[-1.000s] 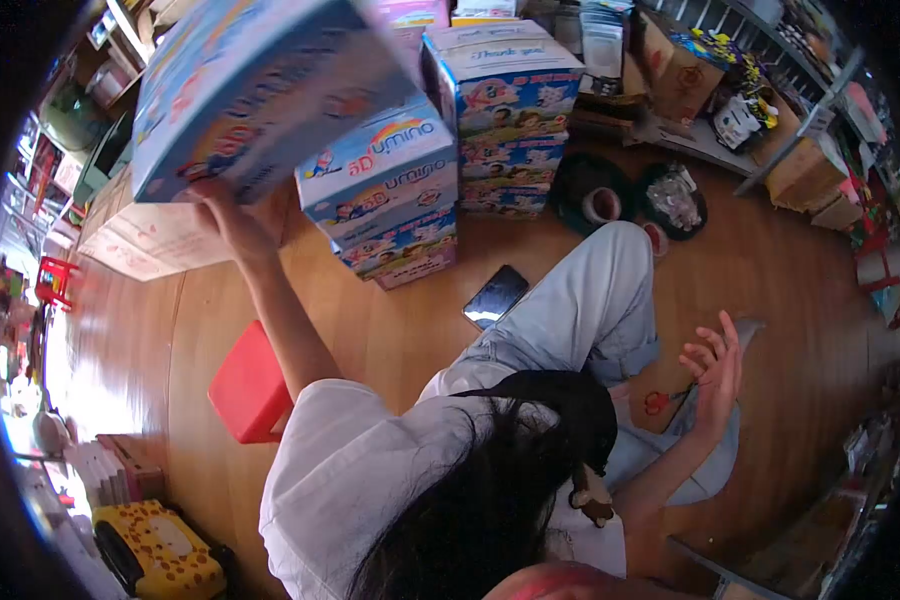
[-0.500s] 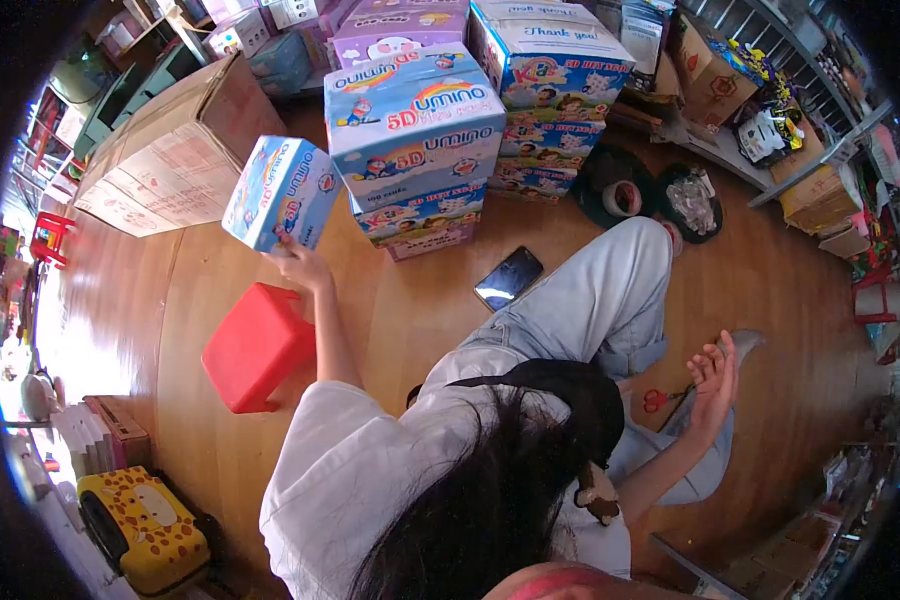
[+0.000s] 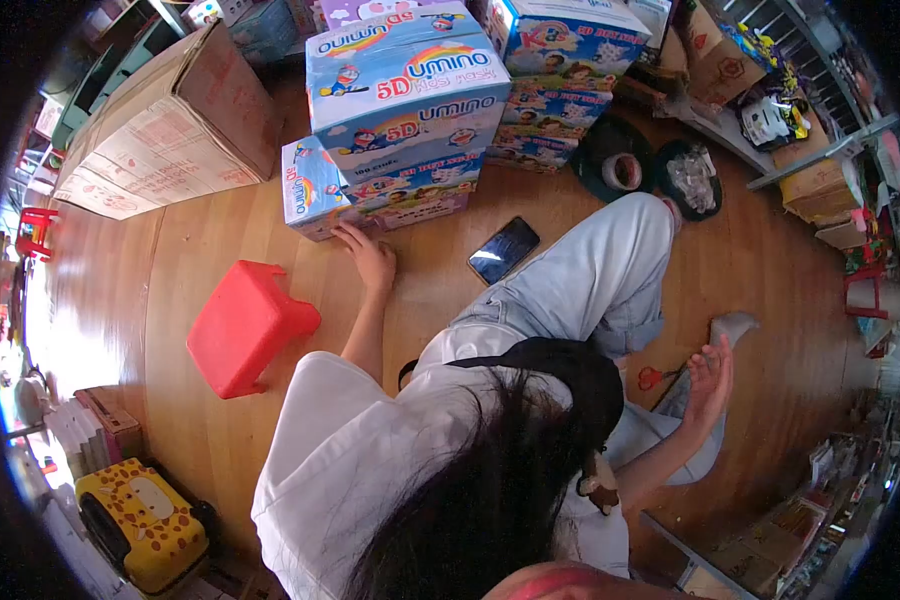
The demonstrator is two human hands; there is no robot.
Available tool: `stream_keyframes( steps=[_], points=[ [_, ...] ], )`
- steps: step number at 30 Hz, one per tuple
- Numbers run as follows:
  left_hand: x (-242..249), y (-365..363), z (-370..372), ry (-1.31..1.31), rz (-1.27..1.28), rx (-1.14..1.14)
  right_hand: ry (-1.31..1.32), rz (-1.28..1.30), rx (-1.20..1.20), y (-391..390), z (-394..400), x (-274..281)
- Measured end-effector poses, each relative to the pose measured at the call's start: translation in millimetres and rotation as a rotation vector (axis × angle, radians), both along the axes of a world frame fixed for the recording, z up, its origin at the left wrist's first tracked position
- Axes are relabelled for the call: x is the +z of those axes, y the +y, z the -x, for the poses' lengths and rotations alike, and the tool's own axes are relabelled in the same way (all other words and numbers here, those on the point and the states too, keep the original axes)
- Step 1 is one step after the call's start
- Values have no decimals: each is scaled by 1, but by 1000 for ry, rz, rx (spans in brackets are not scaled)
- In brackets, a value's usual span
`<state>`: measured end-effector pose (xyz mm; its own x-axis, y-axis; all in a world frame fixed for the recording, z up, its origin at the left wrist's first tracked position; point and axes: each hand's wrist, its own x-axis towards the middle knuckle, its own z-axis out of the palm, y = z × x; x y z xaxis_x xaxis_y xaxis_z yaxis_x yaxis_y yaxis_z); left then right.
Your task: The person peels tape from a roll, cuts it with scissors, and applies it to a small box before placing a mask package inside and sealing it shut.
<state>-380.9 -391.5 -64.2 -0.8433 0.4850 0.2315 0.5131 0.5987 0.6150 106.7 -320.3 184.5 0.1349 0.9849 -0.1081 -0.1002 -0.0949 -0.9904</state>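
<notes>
A blue "5D Umino" mask box (image 3: 313, 188) stands on the floor, against the left side of a stack of similar boxes. The fingertips of my left hand (image 3: 368, 258), stretched out, touch the near corner of that box and do not wrap round it. On top of the stack sits a larger-looking Umino kids mask box (image 3: 405, 90). My right hand (image 3: 710, 385) is raised above my bent leg, palm partly up and fingers extended, with nothing in it. Close by, red-handled scissors (image 3: 654, 377) lie on the floor.
A red plastic stool (image 3: 240, 328) is left of my left arm. A phone (image 3: 504, 250) lies by my knee. Behind are a large cardboard carton (image 3: 170, 125), more mask boxes (image 3: 560, 105) and a tape roll (image 3: 623, 172). A yellow giraffe-pattern suitcase (image 3: 148, 525) is at lower left.
My left hand has brought the small Umino box right and down to the floor beside the stack, and its grip has loosened. My right hand has barely moved.
</notes>
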Motion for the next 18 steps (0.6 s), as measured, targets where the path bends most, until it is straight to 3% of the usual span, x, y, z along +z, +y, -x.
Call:
stream_keyframes(
  steps=[2, 5, 9, 11, 14, 18],
  points=[
    [3, 1, -3, -53, -88, -48, -4, 20, -17, 1, -1, -1],
    [-12, -7, -8, -128, 369, -71, -18, -7, -46, -6, -8, -5],
    [-36, 4, -20, -595, 410, -534, 9, 35, -239, -19, -16, -12],
    [-21, 31, -27, -537, 490, -768, -61, -15, -230, -34, -36, -25],
    [27, 110, -34, -219, 513, -1127, -79, -64, -486, -72, -53, -39],
    [114, 224, -91, 129, 248, -1559, -115, -29, -808, -138, -70, -60]
  ],
)
